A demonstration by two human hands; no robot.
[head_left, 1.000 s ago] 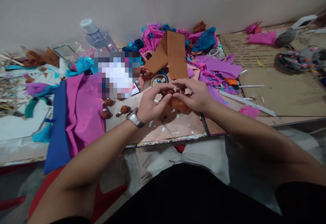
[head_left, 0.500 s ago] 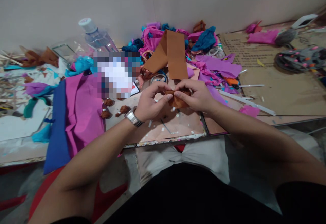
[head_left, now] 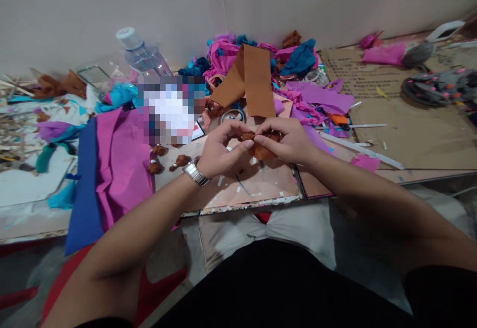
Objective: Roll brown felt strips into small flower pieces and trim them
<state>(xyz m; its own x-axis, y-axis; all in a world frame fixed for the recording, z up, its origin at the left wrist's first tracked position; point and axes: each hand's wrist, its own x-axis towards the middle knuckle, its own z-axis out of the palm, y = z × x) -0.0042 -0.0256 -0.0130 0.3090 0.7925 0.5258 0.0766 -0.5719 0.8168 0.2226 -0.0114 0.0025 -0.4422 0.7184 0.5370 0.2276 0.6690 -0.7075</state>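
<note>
Both hands pinch one piece of brown crepe paper [head_left: 264,152] over the front part of the table. My left hand [head_left: 220,150], below a metal wristwatch, has thumb and fingers closed on its left, gathered end. My right hand [head_left: 286,139] grips the paper's upper edge, thumb close to the left thumb. A loose flap hangs below the thumbs, and part of the piece is hidden behind the fingers. Just beyond the hands lies a folded brown paper strip [head_left: 258,82]. Small brown paper balls [head_left: 182,160] with white ties rest left of my left hand.
A capped clear bottle [head_left: 143,57] stands at the back left, beside a phone [head_left: 197,130] partly blurred out. Pink paper [head_left: 121,161] and blue paper [head_left: 84,184] overhang the left edge. Crumpled coloured paper [head_left: 223,52] is heaped behind; cardboard [head_left: 391,136] and a white stick [head_left: 365,151] lie right.
Both hands stay in nearly the same place, still pinching the brown crepe paper. Its hanging flap has shifted slightly between the thumbs.
</note>
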